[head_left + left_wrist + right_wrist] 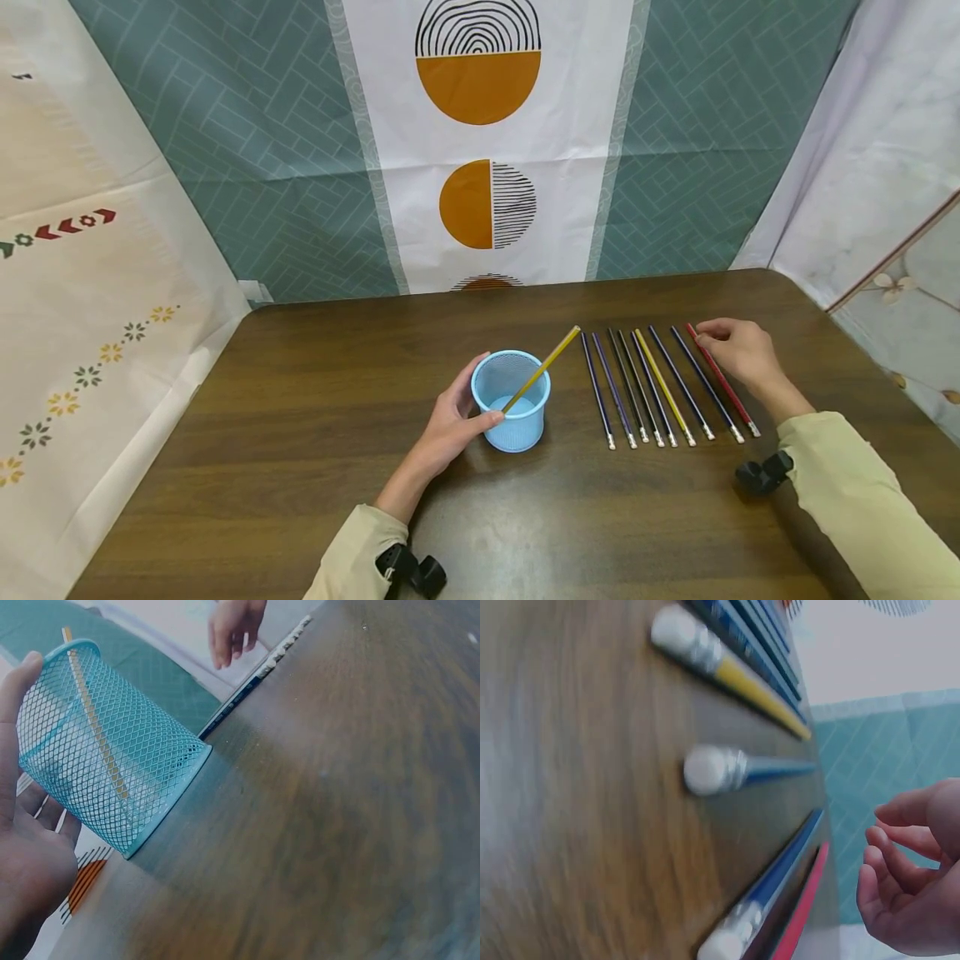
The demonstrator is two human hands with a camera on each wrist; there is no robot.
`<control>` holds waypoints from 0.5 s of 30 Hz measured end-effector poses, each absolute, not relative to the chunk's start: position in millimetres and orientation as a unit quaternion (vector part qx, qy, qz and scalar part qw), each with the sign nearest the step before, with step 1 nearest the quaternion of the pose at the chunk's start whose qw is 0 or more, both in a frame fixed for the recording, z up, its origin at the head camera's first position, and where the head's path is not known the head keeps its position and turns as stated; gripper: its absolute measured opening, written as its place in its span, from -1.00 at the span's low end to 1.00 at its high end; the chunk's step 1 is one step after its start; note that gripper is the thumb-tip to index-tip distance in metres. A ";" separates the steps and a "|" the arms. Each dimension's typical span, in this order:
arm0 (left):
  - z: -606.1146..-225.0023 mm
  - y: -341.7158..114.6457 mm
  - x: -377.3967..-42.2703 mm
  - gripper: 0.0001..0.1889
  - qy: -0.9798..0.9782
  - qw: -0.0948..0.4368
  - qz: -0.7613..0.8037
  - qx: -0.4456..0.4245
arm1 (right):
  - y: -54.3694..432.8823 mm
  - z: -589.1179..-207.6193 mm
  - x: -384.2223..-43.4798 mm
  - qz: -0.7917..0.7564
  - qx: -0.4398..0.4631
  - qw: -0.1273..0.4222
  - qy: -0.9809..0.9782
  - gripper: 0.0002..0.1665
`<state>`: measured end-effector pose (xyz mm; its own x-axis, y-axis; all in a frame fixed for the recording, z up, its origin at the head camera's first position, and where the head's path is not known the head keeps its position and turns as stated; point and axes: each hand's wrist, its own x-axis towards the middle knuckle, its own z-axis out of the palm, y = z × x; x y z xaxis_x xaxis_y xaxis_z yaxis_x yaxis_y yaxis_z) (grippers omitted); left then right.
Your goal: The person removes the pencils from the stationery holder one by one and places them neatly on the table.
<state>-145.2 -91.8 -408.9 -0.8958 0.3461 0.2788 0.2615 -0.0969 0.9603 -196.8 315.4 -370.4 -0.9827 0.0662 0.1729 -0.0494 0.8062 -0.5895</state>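
Note:
A light blue mesh pencil cup stands upright on the table. My left hand grips its left side, the thumb at the near rim and the fingers round the far side. A yellow pencil leans inside the cup and sticks out past the right rim; through the mesh the pencil also shows in the left wrist view. Over the far end of a red pencil my right hand hovers with loosely bent fingers. In the right wrist view that hand holds nothing visible.
To the right of the cup several pencils lie side by side, white erasers towards me, among them another yellow pencil and a dark blue one. Behind the wooden table hangs a green and white cloth.

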 end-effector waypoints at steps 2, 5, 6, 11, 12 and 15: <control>-408.7 -91.9 -145.2 -0.13 0.670 0.030 0.706 0.227 | 309.1 -367.2 -196.2 0.313 0.006 0.089 -0.946 -0.65; -409.4 -92.1 -145.6 -0.12 0.669 0.030 0.706 0.230 | 299.9 -363.7 -194.7 0.314 0.021 0.077 -0.946 -0.64; -409.5 -92.1 -145.6 -0.11 0.668 0.031 0.707 0.231 | 297.0 -362.3 -193.9 0.316 0.026 0.071 -0.946 -0.63; -410.2 -92.4 -145.5 -0.11 0.668 0.030 0.707 0.231 | 278.5 -353.8 -189.0 0.332 0.057 0.052 -0.940 -0.63; -410.1 -92.5 -145.4 -0.11 0.667 0.030 0.707 0.231 | 274.4 -352.0 -188.0 0.335 0.063 0.050 -0.939 -0.63; -410.1 -92.8 -145.4 -0.11 0.667 0.028 0.707 0.231 | 261.7 -346.4 -184.6 0.344 0.081 0.045 -0.934 -0.64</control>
<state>-145.4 -92.8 -410.1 -0.8916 0.3486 0.2891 0.2684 -0.1074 0.9573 -184.6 261.7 -346.4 -0.9828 -0.1205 0.1402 -0.1827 0.7500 -0.6357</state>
